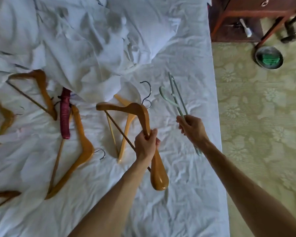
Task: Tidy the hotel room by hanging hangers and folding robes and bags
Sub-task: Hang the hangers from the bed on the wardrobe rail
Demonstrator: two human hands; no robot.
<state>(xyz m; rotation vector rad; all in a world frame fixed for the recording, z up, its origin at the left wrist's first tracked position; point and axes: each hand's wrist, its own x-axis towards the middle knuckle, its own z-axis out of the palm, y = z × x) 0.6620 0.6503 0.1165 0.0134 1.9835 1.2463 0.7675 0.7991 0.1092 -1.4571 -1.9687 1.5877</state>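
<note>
The left hand (146, 142) is gripping a glossy, amber wooden hanger (140, 113) by one shoulder arm, fingers and thumb curled round the wood. That arm is running down toward the camera and ending in a broad rounded tip; the other arm is reaching out to the left, and the dark metal hook (146, 93) is pointing up toward the head of the bed. A thin dark crossbar is slanting between the arms.

The right hand (192, 127) is pinching a slim, pale green hanger (177, 98), apparently plastic or coated wire, fingers closed around its thin rods. Its long axis is lying almost straight away from the camera, leaning slightly left.

Both hangers are being held over the bed (186, 194), whose white sheet is heavily creased. A paler wooden hanger (126, 127) is lying on the sheet beneath the gripped one. Further left, another wooden hanger (80, 151) and a padded maroon satin hanger (65, 113) are resting beside rumpled white fabric (85, 48).
</note>
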